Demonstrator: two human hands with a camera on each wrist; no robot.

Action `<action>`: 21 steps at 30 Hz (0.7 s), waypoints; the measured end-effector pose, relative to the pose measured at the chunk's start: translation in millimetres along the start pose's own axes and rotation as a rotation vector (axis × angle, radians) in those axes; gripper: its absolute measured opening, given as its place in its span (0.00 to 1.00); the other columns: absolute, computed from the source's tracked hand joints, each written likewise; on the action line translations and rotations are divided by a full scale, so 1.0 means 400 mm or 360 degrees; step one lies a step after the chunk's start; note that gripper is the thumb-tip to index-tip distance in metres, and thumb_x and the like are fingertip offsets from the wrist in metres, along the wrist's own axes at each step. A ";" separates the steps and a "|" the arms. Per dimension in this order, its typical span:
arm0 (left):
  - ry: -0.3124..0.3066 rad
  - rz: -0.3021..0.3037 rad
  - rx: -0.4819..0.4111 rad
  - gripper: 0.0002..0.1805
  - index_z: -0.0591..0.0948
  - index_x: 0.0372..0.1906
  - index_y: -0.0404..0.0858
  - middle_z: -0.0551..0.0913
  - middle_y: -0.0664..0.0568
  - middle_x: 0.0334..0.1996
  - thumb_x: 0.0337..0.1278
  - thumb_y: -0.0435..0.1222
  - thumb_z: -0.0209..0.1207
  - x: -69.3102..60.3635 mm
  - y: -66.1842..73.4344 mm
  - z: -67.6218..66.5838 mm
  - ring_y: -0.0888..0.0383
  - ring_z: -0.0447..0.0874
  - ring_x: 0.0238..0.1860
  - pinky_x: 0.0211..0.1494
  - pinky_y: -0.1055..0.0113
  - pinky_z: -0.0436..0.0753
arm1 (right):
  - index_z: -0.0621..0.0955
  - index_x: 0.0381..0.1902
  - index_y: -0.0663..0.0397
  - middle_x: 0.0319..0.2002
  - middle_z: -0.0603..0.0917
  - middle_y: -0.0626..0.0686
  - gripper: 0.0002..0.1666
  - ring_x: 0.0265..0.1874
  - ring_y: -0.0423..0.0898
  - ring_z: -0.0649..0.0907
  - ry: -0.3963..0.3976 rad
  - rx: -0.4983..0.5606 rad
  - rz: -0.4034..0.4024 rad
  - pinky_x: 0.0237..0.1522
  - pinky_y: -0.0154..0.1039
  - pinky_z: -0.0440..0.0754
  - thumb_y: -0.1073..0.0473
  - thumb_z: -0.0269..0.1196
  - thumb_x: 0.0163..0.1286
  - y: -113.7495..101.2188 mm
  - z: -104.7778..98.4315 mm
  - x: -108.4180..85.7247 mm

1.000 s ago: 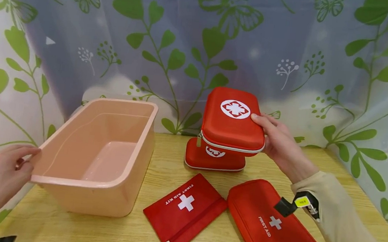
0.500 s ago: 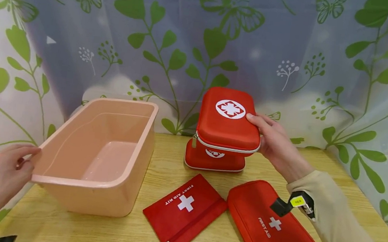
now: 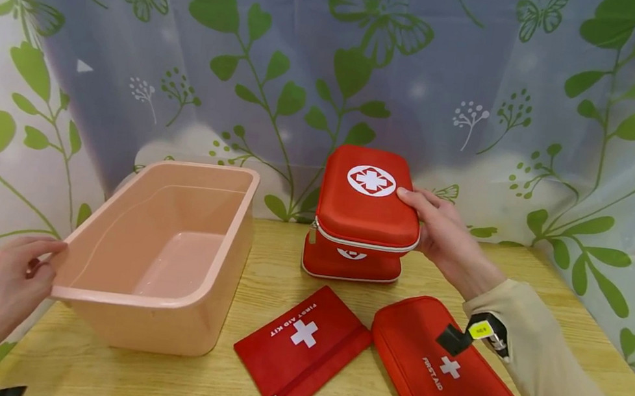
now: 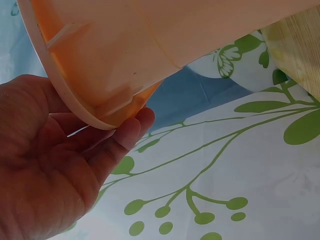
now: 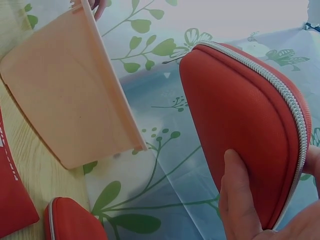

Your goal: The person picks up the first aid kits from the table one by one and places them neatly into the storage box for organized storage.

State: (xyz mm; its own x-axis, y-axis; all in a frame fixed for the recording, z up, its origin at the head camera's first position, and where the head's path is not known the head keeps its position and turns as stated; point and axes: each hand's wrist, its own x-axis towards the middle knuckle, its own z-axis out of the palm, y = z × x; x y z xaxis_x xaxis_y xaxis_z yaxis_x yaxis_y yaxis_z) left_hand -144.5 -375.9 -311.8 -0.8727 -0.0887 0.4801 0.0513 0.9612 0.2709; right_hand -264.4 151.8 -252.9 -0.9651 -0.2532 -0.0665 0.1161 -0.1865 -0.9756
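My right hand (image 3: 447,235) grips a red hard-shell first aid case (image 3: 369,207) by its right side, thumb on the lid near the white cross emblem. A white zipper runs round that case (image 5: 240,125), seen from below in the right wrist view. Behind and under it, a second red case (image 3: 339,264) lies on the table, partly hidden; whether the two touch I cannot tell. On the left, my left hand (image 3: 4,286) pinches the rim of a peach plastic basin (image 3: 162,324). The left wrist view shows fingers and thumb at the basin's rim corner (image 4: 95,120).
A flat red first aid pouch (image 3: 302,353) with a zipper lies in the middle of the wooden table (image 3: 155,382). Right of it, under my forearm, sits a larger red first aid bag (image 3: 450,376). A leaf-patterned curtain (image 3: 286,57) hangs behind.
My right hand has shifted the held case a little to the left and slightly down, over the second case. The left hand and the basin stay where they were.
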 end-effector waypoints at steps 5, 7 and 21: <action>-0.0024 -0.0013 -0.0013 0.15 0.80 0.47 0.24 0.77 0.29 0.47 0.55 0.25 0.53 0.001 0.001 -0.003 0.41 0.77 0.31 0.26 0.59 0.69 | 0.45 0.79 0.50 0.69 0.64 0.56 0.51 0.41 0.43 0.86 -0.0002 0.0009 -0.0006 0.40 0.36 0.84 0.47 0.62 0.71 0.000 0.004 0.003; -0.0033 -0.0021 -0.0018 0.15 0.80 0.47 0.24 0.77 0.29 0.48 0.56 0.25 0.53 0.001 0.001 -0.004 0.40 0.77 0.31 0.25 0.60 0.68 | 0.45 0.80 0.49 0.69 0.65 0.56 0.52 0.40 0.43 0.86 0.0003 0.0001 -0.0004 0.40 0.36 0.84 0.47 0.62 0.71 0.001 0.005 0.004; -0.0013 -0.0012 -0.0014 0.16 0.80 0.46 0.25 0.78 0.30 0.46 0.53 0.25 0.53 0.001 0.001 -0.005 0.45 0.75 0.28 0.25 0.62 0.67 | 0.51 0.78 0.49 0.66 0.68 0.56 0.48 0.39 0.43 0.86 0.0013 -0.0034 0.0013 0.37 0.36 0.83 0.46 0.62 0.70 0.009 0.023 0.015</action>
State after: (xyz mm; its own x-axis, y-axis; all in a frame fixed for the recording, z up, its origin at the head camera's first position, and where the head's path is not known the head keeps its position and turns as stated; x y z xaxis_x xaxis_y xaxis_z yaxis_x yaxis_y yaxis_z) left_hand -143.8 -376.2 -309.8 -0.8771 -0.0935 0.4711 0.0491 0.9583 0.2815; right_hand -267.7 141.0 -254.7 -0.9661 -0.2469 -0.0759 0.1189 -0.1642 -0.9792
